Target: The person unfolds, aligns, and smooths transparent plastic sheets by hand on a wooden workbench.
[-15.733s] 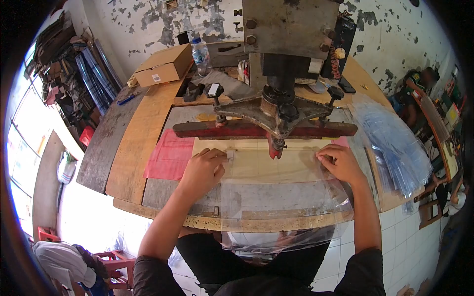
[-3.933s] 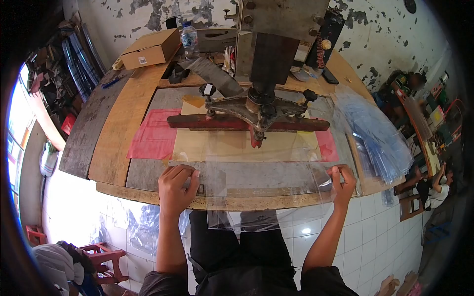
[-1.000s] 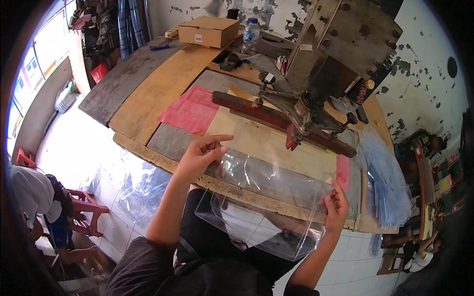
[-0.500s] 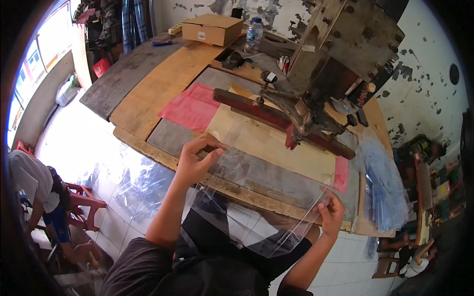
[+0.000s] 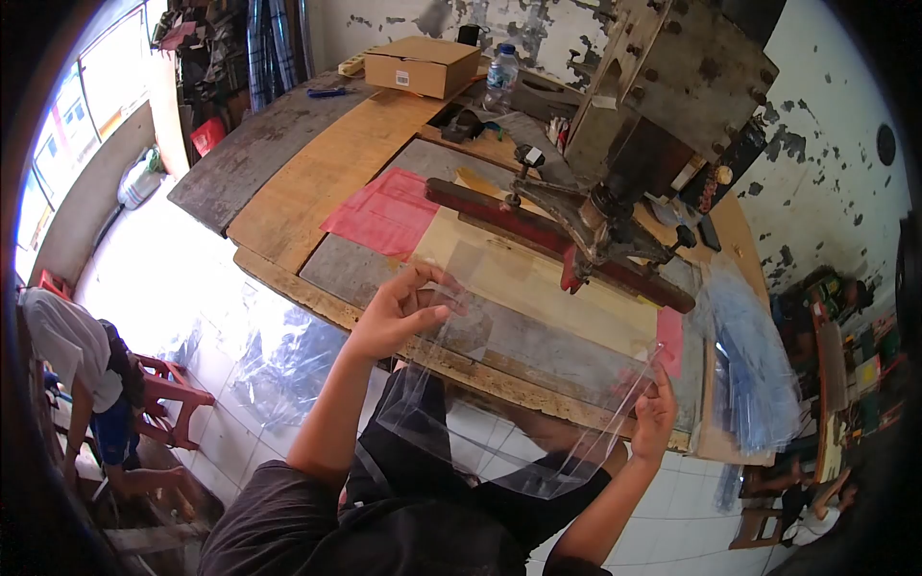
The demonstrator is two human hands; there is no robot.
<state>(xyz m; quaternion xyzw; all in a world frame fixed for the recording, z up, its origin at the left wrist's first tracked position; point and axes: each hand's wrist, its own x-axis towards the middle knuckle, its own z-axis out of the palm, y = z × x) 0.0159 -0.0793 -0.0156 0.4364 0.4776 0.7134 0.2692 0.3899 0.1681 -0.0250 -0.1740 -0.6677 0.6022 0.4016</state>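
Note:
A clear plastic sheet (image 5: 552,475) with folded edges hangs between my two hands, over my lap and the table's front edge. My left hand (image 5: 401,312) pinches its upper left part between thumb and fingers, just above the grey work surface. At the right edge of the sheet is my right hand (image 5: 655,415), its fingers closed on the plastic. Beyond the hands, a cream sheet (image 5: 538,278) lies on the table under the long bar (image 5: 552,240) of a press. Pink sheets (image 5: 379,213) show at both ends of the cream one.
The press body (image 5: 663,86) rises at the back right. A stack of clear plastic (image 5: 754,384) lies on the right side. A cardboard box (image 5: 421,67) and a water bottle (image 5: 500,77) stand at the back. Another person (image 5: 82,355) is at the left.
My right hand has moved slightly up and forward, lifting the sheet's right edge toward the pink strip. The left hand stays nearly in place. The view has shifted a little.

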